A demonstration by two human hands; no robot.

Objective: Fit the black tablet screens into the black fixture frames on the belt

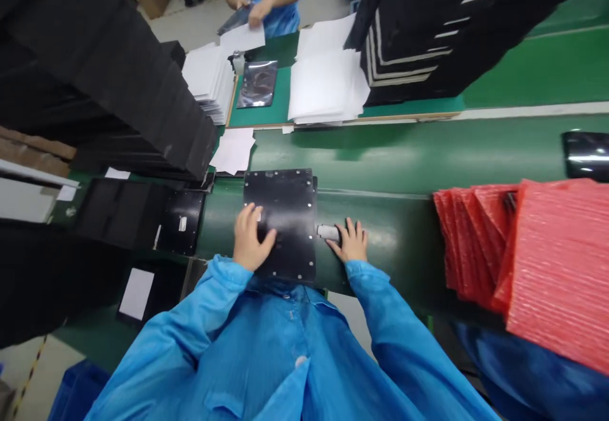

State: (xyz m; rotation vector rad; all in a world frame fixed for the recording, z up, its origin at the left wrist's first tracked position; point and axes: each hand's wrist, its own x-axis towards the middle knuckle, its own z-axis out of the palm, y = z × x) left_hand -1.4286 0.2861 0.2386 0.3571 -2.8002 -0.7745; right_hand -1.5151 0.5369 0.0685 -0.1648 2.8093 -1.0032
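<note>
Black perforated plate (290, 218) lies flat on a green bench mat (380, 167), with the left hand (252, 237) resting on it. Apart from it, the right hand (349, 241) touches a small white piece (327, 232) just beside the plate's edge; any grip is unclear. Red ribbed sheets (537, 250) lie stacked farther right.

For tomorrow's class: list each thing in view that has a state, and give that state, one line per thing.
Left hand: resting on black plate.
Right hand: on green surface, beside white item.
Black plate: lying flat.
Red ribbed sheets: stacked, overlapping.
White paper sheets: stacked.
</note>
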